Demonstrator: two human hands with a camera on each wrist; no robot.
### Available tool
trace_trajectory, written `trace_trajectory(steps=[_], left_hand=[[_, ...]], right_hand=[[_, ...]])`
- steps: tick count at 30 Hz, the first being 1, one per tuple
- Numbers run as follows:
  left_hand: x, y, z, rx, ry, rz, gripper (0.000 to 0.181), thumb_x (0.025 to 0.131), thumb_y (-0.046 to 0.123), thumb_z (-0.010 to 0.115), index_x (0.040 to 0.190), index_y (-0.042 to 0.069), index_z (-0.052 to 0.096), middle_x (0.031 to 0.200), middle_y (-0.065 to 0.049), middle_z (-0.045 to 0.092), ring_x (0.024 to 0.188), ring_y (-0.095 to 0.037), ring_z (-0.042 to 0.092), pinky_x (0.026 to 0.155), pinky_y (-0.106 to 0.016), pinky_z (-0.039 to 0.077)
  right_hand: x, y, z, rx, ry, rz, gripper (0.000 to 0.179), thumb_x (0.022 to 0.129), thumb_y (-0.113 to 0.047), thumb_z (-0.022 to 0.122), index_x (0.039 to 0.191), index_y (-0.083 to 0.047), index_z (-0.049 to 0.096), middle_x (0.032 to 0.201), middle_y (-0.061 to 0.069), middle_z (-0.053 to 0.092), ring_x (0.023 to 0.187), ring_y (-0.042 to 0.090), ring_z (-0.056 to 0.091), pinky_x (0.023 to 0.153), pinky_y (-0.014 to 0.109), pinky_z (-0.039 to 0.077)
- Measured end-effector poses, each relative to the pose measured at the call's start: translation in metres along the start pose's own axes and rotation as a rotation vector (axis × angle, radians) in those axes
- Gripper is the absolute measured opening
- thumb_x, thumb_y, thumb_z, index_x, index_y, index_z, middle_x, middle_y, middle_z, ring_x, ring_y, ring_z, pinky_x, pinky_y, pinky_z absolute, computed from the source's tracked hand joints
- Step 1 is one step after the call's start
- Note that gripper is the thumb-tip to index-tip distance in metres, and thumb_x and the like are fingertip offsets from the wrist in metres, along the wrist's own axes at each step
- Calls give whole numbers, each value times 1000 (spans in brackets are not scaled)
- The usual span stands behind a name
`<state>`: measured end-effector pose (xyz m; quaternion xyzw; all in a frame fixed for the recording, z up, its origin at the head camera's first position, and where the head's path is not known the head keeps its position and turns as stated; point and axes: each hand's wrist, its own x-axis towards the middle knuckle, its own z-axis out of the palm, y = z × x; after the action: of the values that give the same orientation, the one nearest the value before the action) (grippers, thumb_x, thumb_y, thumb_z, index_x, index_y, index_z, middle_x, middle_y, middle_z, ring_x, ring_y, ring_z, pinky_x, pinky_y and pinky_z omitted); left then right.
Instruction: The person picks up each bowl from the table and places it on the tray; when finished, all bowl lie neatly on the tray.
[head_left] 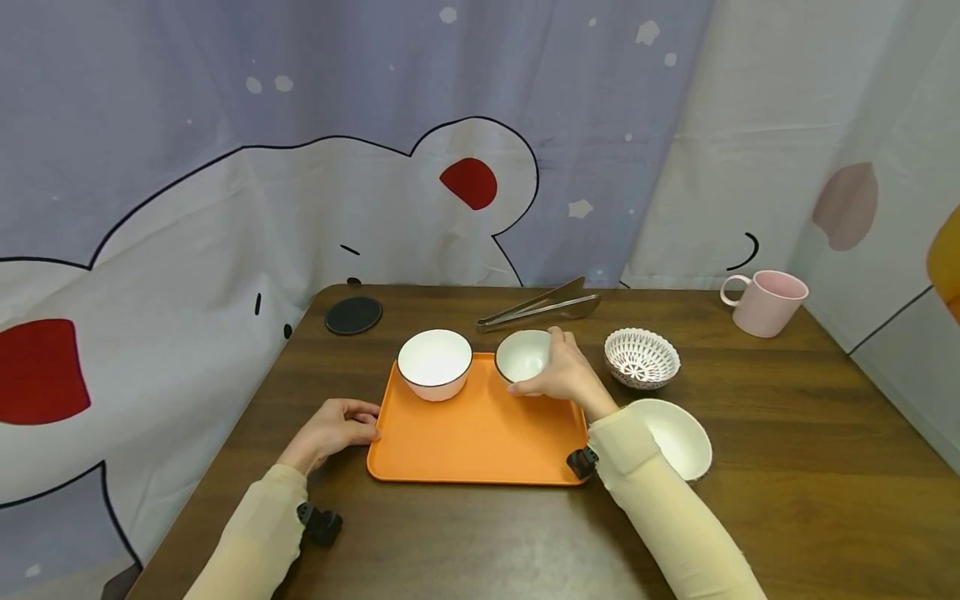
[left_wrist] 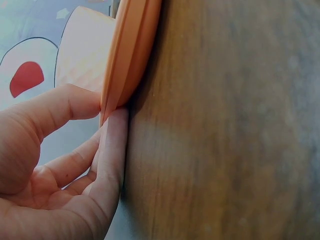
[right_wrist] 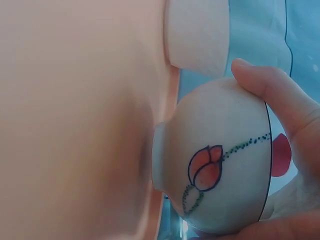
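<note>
An orange tray [head_left: 480,446] lies on the wooden table. My left hand [head_left: 336,431] pinches its left edge; in the left wrist view the thumb is at the rim [left_wrist: 122,60] and the fingers are under it. My right hand [head_left: 567,372] grips a small pale bowl [head_left: 519,357] by opposite sides of its rim, upright over the tray's back right part. The right wrist view shows a red flower bud painted on this bowl [right_wrist: 210,165], its foot close over the tray's surface. A white dark-rimmed bowl [head_left: 435,363] stands at the tray's back left corner.
Metal tongs [head_left: 536,308] lie behind the tray, and a black round coaster [head_left: 353,315] at the back left. Right of the tray are a white openwork basket [head_left: 642,358] and a white dish [head_left: 678,437], partly behind my right sleeve. A pink mug [head_left: 767,305] stands far right.
</note>
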<state>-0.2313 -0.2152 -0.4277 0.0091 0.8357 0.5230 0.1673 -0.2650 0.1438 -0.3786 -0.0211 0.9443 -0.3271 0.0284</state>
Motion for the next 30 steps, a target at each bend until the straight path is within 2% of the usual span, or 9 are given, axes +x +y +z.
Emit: trace_trajectory(steps=[10,17,30], left_hand=[[0,1,1,13,0,12,47,81,2,72,124,-11,58,93,-9,60,84,-17,58,76,-27,56],[-2,2,1,15,0,5,47,81,2,72,124,-11,58,93,-9,60,84,-17,57,76,-27,56],[-3,2,0,26,2,18,48,82,1,73,125,-12,57,93,-9,59,83,-16,57,77,-29,57]], right_hand=[[2,2,10,13,-3,54,122,62,-46,89,150,3,20,138,24,38,114,40,54,96,52,49],[4,-1,7,-24,-66,76,123,64,-51,87,150,4,18,138,26,34,116,43,52,96,53,49],[6,-4,7,46,-87,108,127,69,-45,85,154,3,3,149,26,18,124,47,45,102,53,44]])
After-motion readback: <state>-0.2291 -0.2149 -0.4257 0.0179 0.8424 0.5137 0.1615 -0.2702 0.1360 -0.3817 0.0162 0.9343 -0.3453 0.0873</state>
